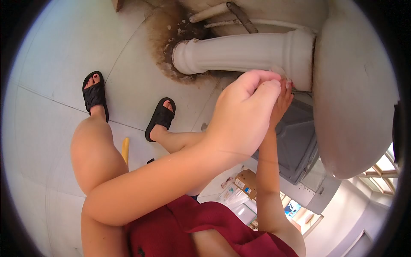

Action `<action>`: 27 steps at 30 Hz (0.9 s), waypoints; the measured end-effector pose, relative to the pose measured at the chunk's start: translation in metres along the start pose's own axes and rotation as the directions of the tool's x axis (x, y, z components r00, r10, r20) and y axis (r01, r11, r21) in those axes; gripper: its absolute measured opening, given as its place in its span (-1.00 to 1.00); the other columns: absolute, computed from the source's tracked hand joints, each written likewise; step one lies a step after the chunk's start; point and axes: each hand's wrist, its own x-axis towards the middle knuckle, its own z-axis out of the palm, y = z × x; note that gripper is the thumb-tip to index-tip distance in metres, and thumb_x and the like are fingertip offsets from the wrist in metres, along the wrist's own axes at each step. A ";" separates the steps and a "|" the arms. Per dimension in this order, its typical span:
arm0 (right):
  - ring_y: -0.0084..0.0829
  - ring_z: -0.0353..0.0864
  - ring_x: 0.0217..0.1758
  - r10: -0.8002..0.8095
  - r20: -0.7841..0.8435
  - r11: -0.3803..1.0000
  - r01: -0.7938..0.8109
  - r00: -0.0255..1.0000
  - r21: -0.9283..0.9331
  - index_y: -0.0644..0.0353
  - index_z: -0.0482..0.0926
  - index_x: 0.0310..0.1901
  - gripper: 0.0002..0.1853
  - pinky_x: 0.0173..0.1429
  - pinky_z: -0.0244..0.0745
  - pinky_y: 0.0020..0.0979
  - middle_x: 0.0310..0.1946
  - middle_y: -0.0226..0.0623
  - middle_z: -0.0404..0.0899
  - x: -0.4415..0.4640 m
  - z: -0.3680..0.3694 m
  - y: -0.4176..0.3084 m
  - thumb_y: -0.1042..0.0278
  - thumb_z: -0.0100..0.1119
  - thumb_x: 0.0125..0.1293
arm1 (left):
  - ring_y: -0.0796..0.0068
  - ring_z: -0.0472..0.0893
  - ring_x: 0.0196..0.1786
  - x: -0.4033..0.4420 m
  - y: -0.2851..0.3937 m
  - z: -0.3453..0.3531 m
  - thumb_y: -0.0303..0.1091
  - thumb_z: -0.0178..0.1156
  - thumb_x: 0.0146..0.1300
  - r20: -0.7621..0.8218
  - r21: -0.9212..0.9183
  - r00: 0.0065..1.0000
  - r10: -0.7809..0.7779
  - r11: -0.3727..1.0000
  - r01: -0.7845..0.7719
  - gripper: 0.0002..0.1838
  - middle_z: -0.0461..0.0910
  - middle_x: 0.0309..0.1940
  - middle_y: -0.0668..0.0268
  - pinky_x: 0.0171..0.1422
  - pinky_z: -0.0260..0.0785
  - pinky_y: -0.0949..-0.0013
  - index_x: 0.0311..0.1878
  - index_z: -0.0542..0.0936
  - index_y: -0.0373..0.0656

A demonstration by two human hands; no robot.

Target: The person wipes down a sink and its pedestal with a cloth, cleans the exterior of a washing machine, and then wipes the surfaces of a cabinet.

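Observation:
My left hand is large in front, its fingers curled and thumb and forefinger brought together beside the top of a white ceramic sink pedestal. Behind it, my right hand reaches up to the same spot, fingers bent together near the pedestal's side and partly covered by the left. A small pale, translucent bit shows at the fingertips; its kind I cannot make out. The pedestal appears sideways, its flared top meeting the underside of a sink basin. Its foot stands on the floor, ringed by brown stains.
Pipes run behind the pedestal. Past my right hand lies a grey plastic panel or container. A yellow stick-like handle shows beside my leg. A cardboard box stands farther back. My feet in black sandals rest on pale floor tiles.

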 end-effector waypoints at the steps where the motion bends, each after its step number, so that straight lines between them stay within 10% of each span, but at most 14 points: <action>1: -0.01 -0.02 0.49 0.033 -0.068 0.998 -0.028 0.997 0.065 0.35 0.20 0.32 -0.40 0.45 -0.14 0.07 0.39 -0.01 0.11 -0.007 -0.006 0.004 0.41 0.01 0.24 | 0.55 0.41 0.13 -0.002 0.003 0.000 -0.30 -0.04 0.35 0.011 0.000 1.000 -0.004 1.000 0.004 -0.65 0.56 -0.01 0.29 0.29 0.13 0.51 0.04 0.54 -0.33; 4: 0.08 -0.02 0.46 0.065 -0.192 0.992 -0.042 0.979 0.122 0.38 0.18 0.31 -0.41 0.44 -0.11 0.08 0.38 0.02 0.10 0.004 -0.023 0.009 0.48 0.00 0.23 | 0.62 0.47 -0.27 -0.005 0.012 -0.002 -0.21 0.03 0.29 0.007 -0.049 1.000 -0.029 0.998 0.030 -0.62 0.56 -0.35 0.33 -0.15 0.33 0.51 -0.03 0.53 -0.36; 10: 0.24 0.02 0.38 0.075 -0.367 0.997 -0.063 0.927 0.044 0.46 0.15 0.28 -0.41 0.41 -0.01 0.09 0.35 0.18 0.06 0.032 -0.009 0.004 0.58 -0.01 0.19 | 0.72 0.37 -0.42 -0.003 0.003 0.001 -0.22 0.03 0.29 -0.033 0.001 0.997 0.075 0.997 -0.075 -0.64 0.51 -0.40 0.42 -0.36 0.25 0.56 -0.04 0.53 -0.35; 13: 0.27 0.06 0.35 0.087 -0.399 0.996 -0.079 0.913 0.037 0.47 0.15 0.27 -0.41 0.39 0.03 0.10 0.33 0.21 0.07 0.029 -0.002 0.006 0.60 -0.01 0.18 | 0.70 0.38 -0.41 -0.003 -0.002 0.004 -0.22 0.03 0.29 -0.002 0.014 1.000 0.019 1.000 -0.019 -0.64 0.52 -0.39 0.42 -0.33 0.26 0.56 -0.04 0.54 -0.34; 17: 0.25 0.17 0.31 -0.033 -0.560 0.998 0.060 0.828 0.030 0.38 0.18 0.28 -0.40 0.36 0.10 0.08 0.32 0.11 0.14 0.038 0.013 0.020 0.52 0.07 0.20 | 0.51 0.40 0.20 0.000 -0.006 0.006 -0.30 -0.08 0.35 -0.002 0.079 1.000 -0.014 0.997 0.015 -0.63 0.54 0.08 0.25 0.33 0.12 0.47 0.06 0.55 -0.32; 27: -0.08 0.26 0.33 -0.221 -0.389 0.975 0.199 0.894 -0.096 0.17 0.37 0.24 -0.45 0.37 0.15 -0.10 0.30 -0.30 0.29 0.085 -0.013 0.006 0.43 0.14 0.16 | 0.46 0.40 0.21 0.019 -0.025 -0.003 -0.30 -0.07 0.34 -0.055 0.168 0.996 0.071 0.984 -0.061 -0.64 0.53 0.09 0.23 0.37 0.10 0.44 0.04 0.55 -0.32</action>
